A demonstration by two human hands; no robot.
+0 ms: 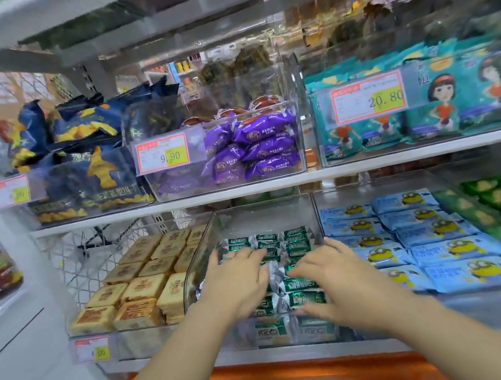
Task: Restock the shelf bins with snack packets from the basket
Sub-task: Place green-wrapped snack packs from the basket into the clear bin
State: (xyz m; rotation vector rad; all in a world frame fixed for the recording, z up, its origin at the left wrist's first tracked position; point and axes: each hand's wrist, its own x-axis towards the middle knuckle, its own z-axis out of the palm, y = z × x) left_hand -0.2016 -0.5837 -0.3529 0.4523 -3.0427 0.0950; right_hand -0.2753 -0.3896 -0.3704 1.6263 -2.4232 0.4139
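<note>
Hands seemingly flat on green packets.

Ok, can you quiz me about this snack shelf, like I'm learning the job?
1. True or false: the left hand and right hand both rest on green packets in a clear bin.
2. The snacks in the box just above those hands are: A red, B purple, C white.
3. Fill in: the price tag in front of the teal packets reads ___.
Key: 1 true; 2 B; 3 20.80.
</note>
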